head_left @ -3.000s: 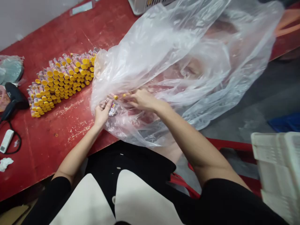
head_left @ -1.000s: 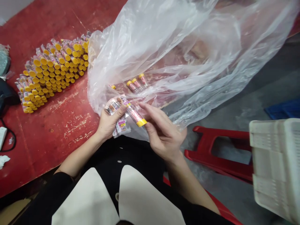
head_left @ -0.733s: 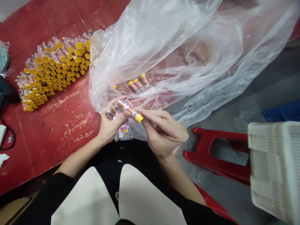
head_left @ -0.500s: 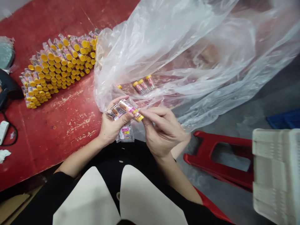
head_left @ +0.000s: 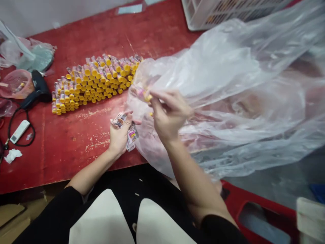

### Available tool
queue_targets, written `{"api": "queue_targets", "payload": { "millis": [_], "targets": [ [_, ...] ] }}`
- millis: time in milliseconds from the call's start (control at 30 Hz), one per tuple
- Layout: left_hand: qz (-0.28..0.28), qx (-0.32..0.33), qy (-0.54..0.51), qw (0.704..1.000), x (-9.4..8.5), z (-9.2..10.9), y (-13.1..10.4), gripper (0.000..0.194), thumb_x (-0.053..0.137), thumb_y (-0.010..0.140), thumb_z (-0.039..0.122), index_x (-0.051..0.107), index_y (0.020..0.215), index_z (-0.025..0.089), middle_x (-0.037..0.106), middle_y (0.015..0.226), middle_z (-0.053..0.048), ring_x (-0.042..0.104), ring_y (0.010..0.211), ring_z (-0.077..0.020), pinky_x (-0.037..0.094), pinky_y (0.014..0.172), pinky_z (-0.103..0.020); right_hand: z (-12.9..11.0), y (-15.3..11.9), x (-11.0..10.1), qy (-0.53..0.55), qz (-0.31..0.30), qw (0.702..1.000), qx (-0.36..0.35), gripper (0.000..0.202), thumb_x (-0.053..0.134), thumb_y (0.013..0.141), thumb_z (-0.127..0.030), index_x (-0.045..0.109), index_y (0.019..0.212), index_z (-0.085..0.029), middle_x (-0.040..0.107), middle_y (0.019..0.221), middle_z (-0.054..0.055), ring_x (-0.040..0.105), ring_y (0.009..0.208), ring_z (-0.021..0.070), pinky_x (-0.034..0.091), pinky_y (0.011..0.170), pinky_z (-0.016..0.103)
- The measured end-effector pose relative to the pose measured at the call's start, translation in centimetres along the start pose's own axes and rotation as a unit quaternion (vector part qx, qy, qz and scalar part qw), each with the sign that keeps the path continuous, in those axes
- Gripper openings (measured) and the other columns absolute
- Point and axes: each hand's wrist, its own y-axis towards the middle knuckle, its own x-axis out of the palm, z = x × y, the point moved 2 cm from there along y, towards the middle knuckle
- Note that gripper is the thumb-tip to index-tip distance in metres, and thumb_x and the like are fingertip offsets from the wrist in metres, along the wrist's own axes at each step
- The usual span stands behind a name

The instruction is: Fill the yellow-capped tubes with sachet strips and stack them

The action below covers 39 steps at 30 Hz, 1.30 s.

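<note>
My right hand (head_left: 170, 115) pinches a small yellow-capped tube (head_left: 142, 93) by its cap, raised over the near end of a clear plastic bag (head_left: 215, 61). The tube's far end is blurred. Lower and to the left, my left hand (head_left: 120, 133) is closed on printed clear wrappers (head_left: 132, 137), some hanging below its fingers. A long stack of yellow-capped tubes (head_left: 93, 84) lies on the red table (head_left: 88, 156) beyond my left hand, caps facing me.
A black handheld scanner (head_left: 39, 88) and a pink basket (head_left: 17, 83) sit at the left, near a white device (head_left: 20, 131) and crumpled tissue (head_left: 12, 155). A white crate (head_left: 200, 17) stands at the back. At lower right is a red stool (head_left: 264, 206).
My right hand has carried the tube up and away from my left hand, toward the stack. The left hand keeps the wrappers. The view has shifted, showing more of the table's far side.
</note>
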Motion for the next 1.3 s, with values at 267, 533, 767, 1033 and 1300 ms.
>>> {"api": "queue_targets", "payload": {
  "millis": [267,533,767,1033,1300],
  "targets": [
    [0.069,-0.024,0.020,0.997,-4.3,1.6,-0.3,0.053,0.084,0.071,0.062,0.071,0.096,0.017,0.073,0.067,0.000,0.048,0.040,-0.0058,0.032,0.039,-0.019,3.4,9.7,15.2,-0.139,-0.247,0.959,-0.006,0.025,0.051,0.097,-0.017,0.073,0.106,-0.020,0.072,0.116,0.012,0.063,0.117,0.0284,0.050,0.109,0.048],
    [0.032,-0.076,0.009,0.997,-1.4,-0.2,-0.6,0.060,0.095,0.049,0.061,0.062,0.075,0.018,0.059,0.052,0.006,0.049,0.038,-0.0075,0.037,0.038,-0.019,6.2,0.4,-10.4,-0.326,-0.113,0.913,0.218,0.023,0.048,0.089,-0.020,0.069,0.099,-0.017,0.071,0.089,0.011,0.068,0.091,0.0255,0.054,0.094,0.045],
    [-0.049,0.048,0.064,0.996,3.6,-3.8,-0.8,0.044,0.089,0.067,0.056,0.069,0.069,0.016,0.062,0.065,0.003,0.055,0.060,-0.0063,0.047,0.061,-0.019,10.7,0.3,-10.6,-0.226,-0.139,0.913,0.310,0.011,0.067,0.069,-0.016,0.058,0.075,-0.019,0.060,0.073,0.002,0.058,0.074,0.0184,0.052,0.079,0.037],
    [-0.046,0.072,0.031,0.996,4.1,-5.1,-1.2,0.036,0.086,0.074,0.051,0.072,0.072,0.018,0.066,0.066,0.003,0.059,0.062,-0.0090,0.049,0.067,-0.023,-0.6,-6.0,-8.6,0.173,-0.125,0.931,0.296,0.032,0.079,0.080,-0.048,0.069,0.085,-0.018,0.060,0.068,-0.003,0.047,0.054,0.0066,0.041,0.051,0.021],
    [-0.022,0.065,0.034,0.997,4.0,-4.2,-2.0,0.049,0.087,0.069,0.057,0.060,0.062,0.017,0.052,0.052,0.006,0.047,0.049,-0.0056,0.041,0.054,-0.021,-1.1,-5.6,-6.8,0.193,-0.043,0.938,0.286,0.040,0.088,0.071,-0.048,0.070,0.090,-0.018,0.065,0.073,-0.002,0.059,0.063,0.0091,0.052,0.061,0.023]
  ]
}}
